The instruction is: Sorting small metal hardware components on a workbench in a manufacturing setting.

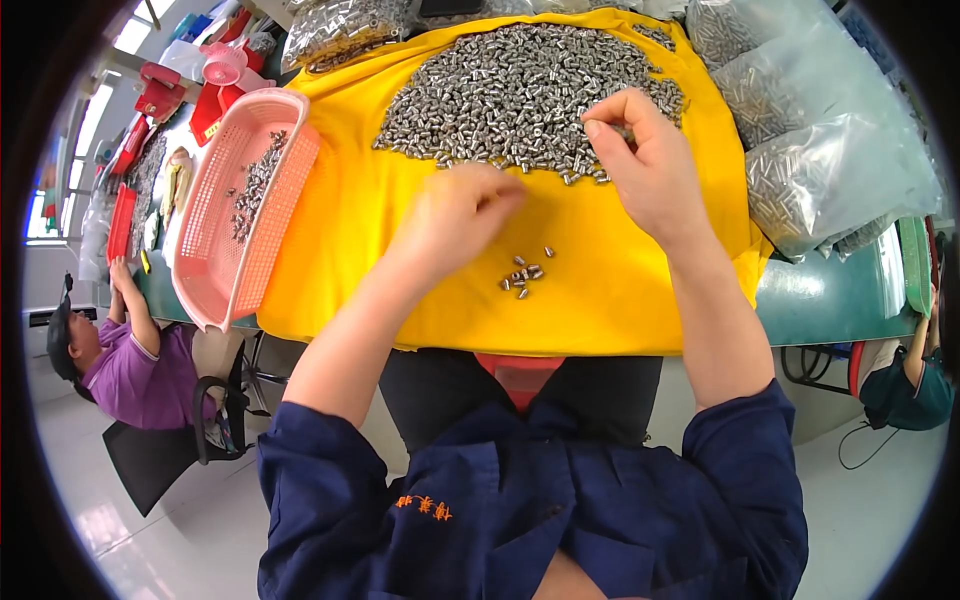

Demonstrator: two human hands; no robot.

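Observation:
A wide heap of small silver metal cylinder parts covers the far half of a yellow cloth. Over the right side of the heap, my right hand is closed, thumb and forefinger pinched; what lies between the tips is too small to make out. My left hand hovers at the heap's near edge, its curled fingers smeared by motion, so their hold cannot be told. Nearer to me, between my forearms, lies a small separate group of the same metal parts.
A pink perforated basket with some metal parts stands left of the cloth. Clear bags of metal parts sit at the right, another bag at the back. One person works at far left, another at far right.

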